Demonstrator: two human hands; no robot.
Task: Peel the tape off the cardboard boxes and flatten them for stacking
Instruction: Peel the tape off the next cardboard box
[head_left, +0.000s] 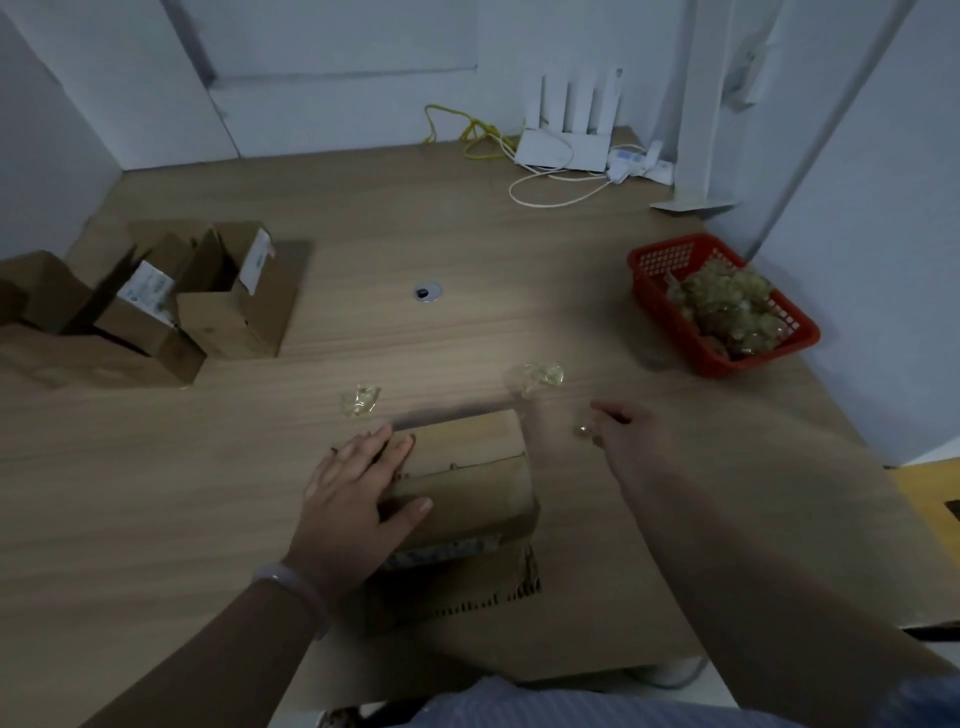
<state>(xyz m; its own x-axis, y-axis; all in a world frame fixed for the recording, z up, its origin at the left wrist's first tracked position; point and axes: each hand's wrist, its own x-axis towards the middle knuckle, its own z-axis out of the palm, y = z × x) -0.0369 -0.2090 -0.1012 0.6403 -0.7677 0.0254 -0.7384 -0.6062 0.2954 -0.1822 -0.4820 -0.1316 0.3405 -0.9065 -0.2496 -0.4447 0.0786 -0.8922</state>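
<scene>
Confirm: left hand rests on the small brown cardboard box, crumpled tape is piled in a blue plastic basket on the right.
Wrong colour: in the head view the plastic mesh basket is red, not blue. The left hand does rest on the small brown cardboard box, and crumpled tape is piled in that basket.

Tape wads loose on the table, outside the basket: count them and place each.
2. One tape wad lies just beyond the left hand; the other off the far right corner of the box. A glint by the right hand may be a third.
</scene>
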